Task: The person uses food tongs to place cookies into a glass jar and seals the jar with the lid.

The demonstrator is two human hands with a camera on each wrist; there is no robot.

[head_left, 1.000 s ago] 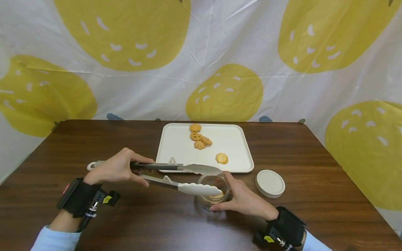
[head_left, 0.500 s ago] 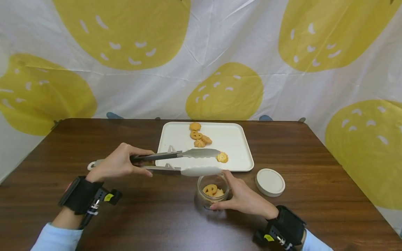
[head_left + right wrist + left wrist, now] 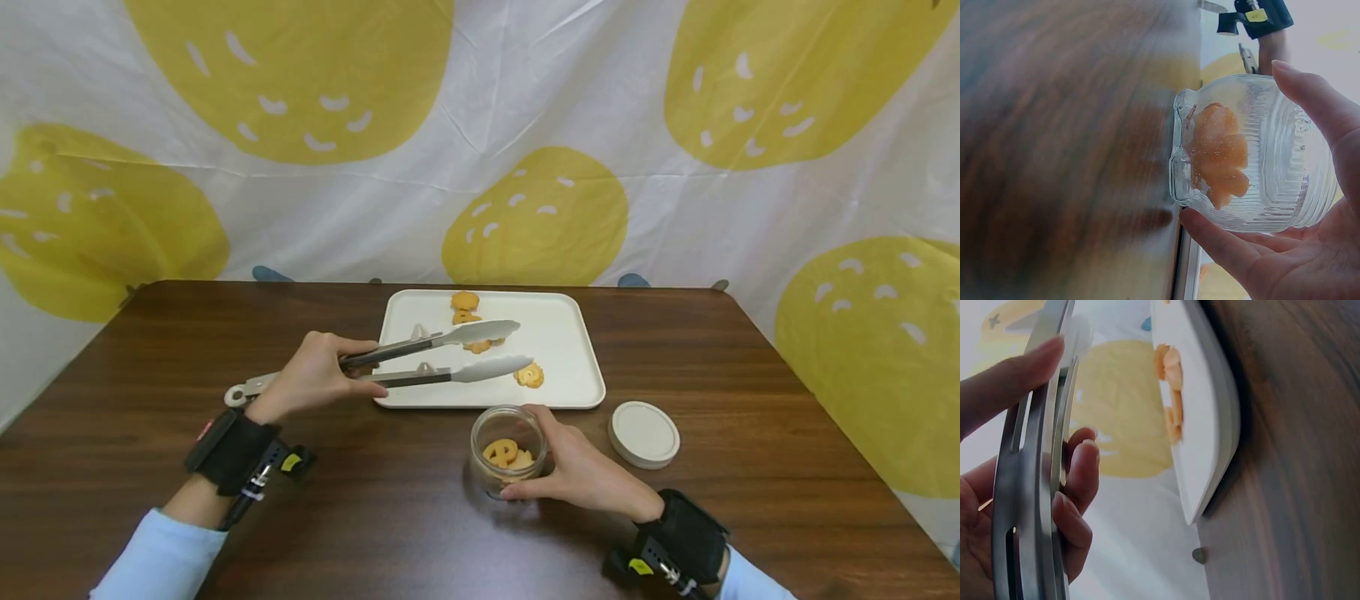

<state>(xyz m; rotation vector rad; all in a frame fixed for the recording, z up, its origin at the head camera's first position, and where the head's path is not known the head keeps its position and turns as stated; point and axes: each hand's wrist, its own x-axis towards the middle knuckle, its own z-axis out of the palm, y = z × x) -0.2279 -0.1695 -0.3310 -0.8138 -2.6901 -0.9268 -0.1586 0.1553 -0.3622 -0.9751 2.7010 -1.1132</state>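
My left hand (image 3: 322, 375) grips a pair of tongs (image 3: 420, 377), its fingers and thumb around the two arms. The tongs are spread apart with nothing between their tips, and they reach over the white tray (image 3: 558, 333). In the head view they partly hide the cookies (image 3: 465, 301) at the back of the tray. One flower-shaped cookie (image 3: 532, 376) lies right by the lower tip. My right hand (image 3: 581, 467) holds a glass jar (image 3: 480, 454) upright on the table. Inside it sit a pretzel-shaped cookie (image 3: 501, 452) and others; the right wrist view shows a flower-shaped cookie (image 3: 1219, 156) through the glass.
A round white lid (image 3: 645, 434) lies on the dark wooden table (image 3: 375, 517), right of the jar. Behind the table hangs a white cloth (image 3: 360, 217) with large yellow fruit prints. The tray's front edge stands just beyond the jar.
My left hand has lifted the tongs away from over the jar's mouth and moved them forward over the tray. The jar's cookies now show fully. My right hand stays on the jar.
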